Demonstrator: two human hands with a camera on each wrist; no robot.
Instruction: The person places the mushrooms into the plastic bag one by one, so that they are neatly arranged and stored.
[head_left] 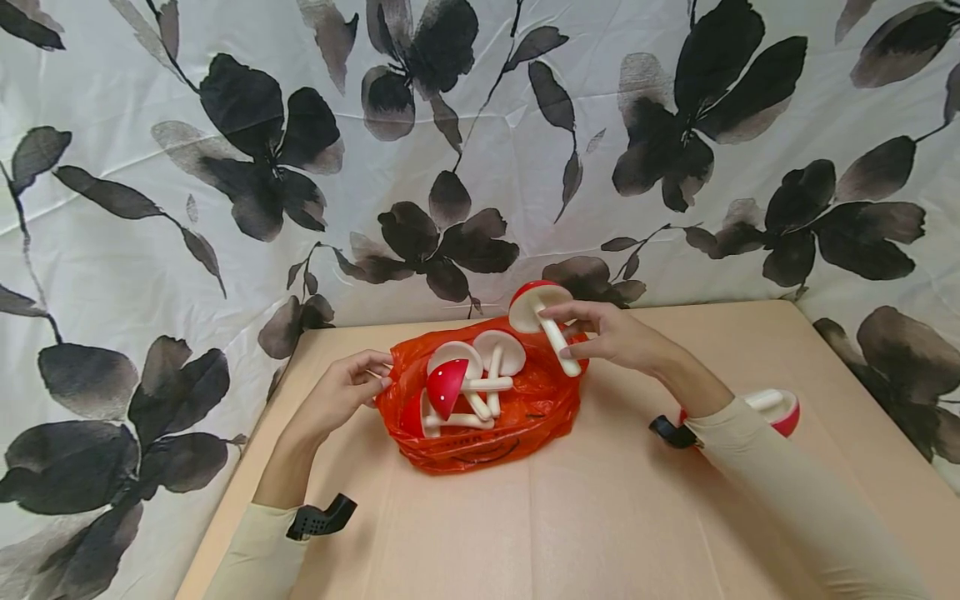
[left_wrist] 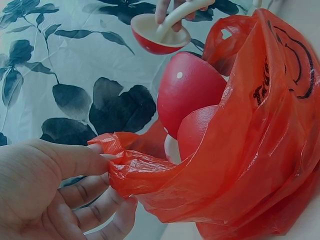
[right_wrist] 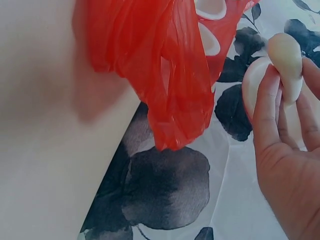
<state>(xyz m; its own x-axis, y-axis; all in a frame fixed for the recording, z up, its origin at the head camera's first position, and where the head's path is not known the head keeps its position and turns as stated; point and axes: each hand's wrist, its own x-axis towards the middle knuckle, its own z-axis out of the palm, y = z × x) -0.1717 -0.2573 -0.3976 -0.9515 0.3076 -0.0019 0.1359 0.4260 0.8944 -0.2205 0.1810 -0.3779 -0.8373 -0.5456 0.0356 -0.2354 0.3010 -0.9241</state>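
Observation:
A red plastic bag (head_left: 525, 429) stands on the table with its mouth wide, holding several toy mushrooms (head_left: 447, 387) with red, white-dotted caps and cream stems. At its left rim, my left hand (head_left: 347, 392) pinches the plastic between thumb and fingers; the left wrist view shows the crumpled edge (left_wrist: 135, 162) there. My right hand (head_left: 615, 333) grips another mushroom (head_left: 542, 308) by its stem above the bag's right side, cap up and to the left. In the right wrist view the stem's rounded end (right_wrist: 285, 52) sits between thumb and fingers.
One more mushroom (head_left: 776, 407) lies on the table at the right, partly hidden behind my right forearm. The light wooden table (head_left: 600, 525) ends at the back against a white cloth (head_left: 540, 167) with dark flowers.

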